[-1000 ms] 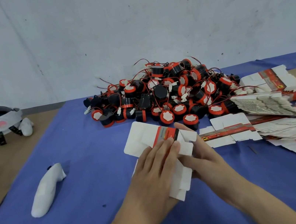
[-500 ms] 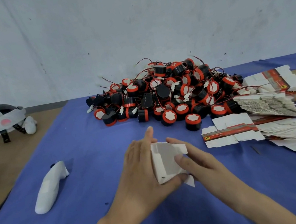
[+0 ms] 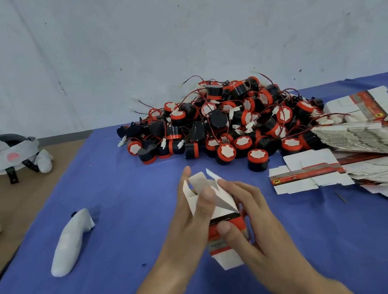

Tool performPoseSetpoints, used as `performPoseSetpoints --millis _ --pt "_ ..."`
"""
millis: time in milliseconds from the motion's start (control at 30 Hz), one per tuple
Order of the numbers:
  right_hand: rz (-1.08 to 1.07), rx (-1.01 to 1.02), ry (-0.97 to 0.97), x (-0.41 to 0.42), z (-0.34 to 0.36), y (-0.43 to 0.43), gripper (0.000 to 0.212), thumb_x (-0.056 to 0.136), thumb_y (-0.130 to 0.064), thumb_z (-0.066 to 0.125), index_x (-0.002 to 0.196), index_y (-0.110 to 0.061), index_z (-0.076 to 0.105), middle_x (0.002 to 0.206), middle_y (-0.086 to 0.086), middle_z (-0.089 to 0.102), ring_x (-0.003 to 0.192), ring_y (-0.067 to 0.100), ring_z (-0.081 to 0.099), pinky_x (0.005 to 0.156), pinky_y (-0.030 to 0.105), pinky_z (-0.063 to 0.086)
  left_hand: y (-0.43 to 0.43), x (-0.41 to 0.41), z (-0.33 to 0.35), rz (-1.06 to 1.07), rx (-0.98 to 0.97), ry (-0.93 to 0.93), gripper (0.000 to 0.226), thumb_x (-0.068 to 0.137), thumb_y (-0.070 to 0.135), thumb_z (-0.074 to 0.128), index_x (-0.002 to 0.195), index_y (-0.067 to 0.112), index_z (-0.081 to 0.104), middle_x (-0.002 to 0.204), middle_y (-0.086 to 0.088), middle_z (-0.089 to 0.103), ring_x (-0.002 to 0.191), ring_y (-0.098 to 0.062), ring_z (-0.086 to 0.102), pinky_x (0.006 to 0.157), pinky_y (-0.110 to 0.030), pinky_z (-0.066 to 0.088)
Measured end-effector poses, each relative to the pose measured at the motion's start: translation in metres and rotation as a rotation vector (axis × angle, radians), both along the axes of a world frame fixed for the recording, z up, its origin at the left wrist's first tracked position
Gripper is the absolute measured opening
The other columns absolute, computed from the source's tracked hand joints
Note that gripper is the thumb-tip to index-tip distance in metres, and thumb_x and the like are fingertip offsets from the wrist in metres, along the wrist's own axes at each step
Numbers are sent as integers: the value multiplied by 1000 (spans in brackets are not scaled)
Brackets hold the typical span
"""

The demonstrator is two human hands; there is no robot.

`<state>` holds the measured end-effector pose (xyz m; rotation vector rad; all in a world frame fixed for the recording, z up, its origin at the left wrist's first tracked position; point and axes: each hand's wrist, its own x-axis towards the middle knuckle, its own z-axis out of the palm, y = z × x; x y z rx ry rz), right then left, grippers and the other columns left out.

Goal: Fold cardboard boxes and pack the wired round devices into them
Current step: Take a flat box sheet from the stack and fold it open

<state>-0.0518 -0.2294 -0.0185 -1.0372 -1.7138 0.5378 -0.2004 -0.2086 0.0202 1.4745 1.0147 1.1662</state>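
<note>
Nearest, just over the blue counter [image 3: 125, 234], the left hand [image 3: 187, 221] and right hand [image 3: 256, 226] both grip a half-formed cardboard box [image 3: 222, 204]. The left thumb presses a white flap, the right thumb sits on the red band, and the right fingers [image 3: 240, 190] wrap its far side. The box's long axis runs near to far, its open flapped end pointing at the pile of wired round devices [image 3: 230, 125] beyond and slightly right of the box, so the right hand looks nearer. The hands hide much of the box's near end, so its closure is unclear.
</note>
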Motion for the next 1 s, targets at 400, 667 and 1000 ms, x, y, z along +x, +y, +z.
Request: performPoseSetpoints --millis 400,667,1000 --pt "-98 -56 33 -12 0 -7 47 87 -84 30 108 -48 50 127 -25 45 110 1 58 74 9 49 -10 3 -2 20 70 -42 112 40 104 45 141 65 14 121 30 62 108 2 64 84 -16 53" --pt "-53 41 162 -4 14 -5 34 95 -70 41 105 -41 55 129 -14 50 112 11 61 79 9 46 -12 6 7 -25 130 -63 60 83 56 54 139 44 35 107 36 63 100 11 62 77 -5 46" --pt "-22 60 28 2 14 -10 37 89 -76 44 113 -49 51 136 -19 37 115 14 58 80 18 51 -10 2 -1 -10 230 -2 29 86 22 52 110 38 53 102 7 59 95 -4 63 78 -17 52"
